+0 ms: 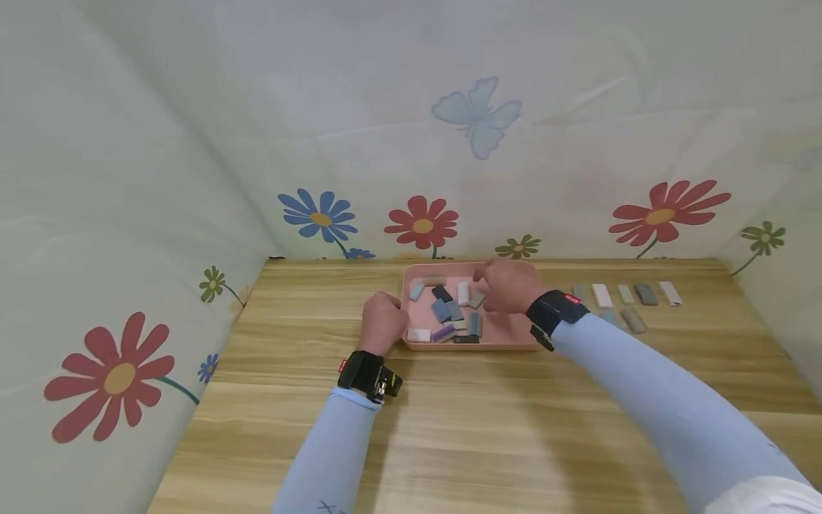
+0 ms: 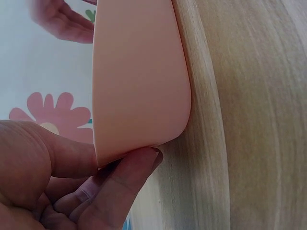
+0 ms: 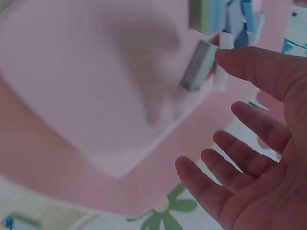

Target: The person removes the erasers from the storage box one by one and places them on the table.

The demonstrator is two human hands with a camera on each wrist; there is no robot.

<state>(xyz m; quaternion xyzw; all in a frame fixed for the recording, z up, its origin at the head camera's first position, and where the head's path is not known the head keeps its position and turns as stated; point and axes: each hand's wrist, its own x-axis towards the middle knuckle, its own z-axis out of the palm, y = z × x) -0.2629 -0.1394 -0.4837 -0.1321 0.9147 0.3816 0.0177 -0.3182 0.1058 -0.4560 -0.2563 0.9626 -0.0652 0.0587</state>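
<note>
A shallow pink tray point(image 1: 514, 332) sits at the back of the table with several small eraser-like blocks in its left and middle part, among them a purple-striped one point(image 1: 444, 333) and a white one point(image 1: 419, 335). My left hand point(image 1: 384, 323) grips the tray's left side; in the left wrist view its thumb lies at the rim and a finger presses the outer wall point(image 2: 144, 86). Over the tray's right half hovers my right hand point(image 1: 510, 287), fingers spread and holding nothing. A grey-green block point(image 3: 199, 66) lies near its thumb tip in the right wrist view.
Right of the tray, more blocks lie on the wooden table point(image 1: 449, 428) in loose rows, including a white one point(image 1: 601, 295), a dark grey one point(image 1: 646, 295) and a brownish one point(image 1: 633, 320). A flower-printed wall covering point(image 1: 359, 143) rises behind the table and at both sides.
</note>
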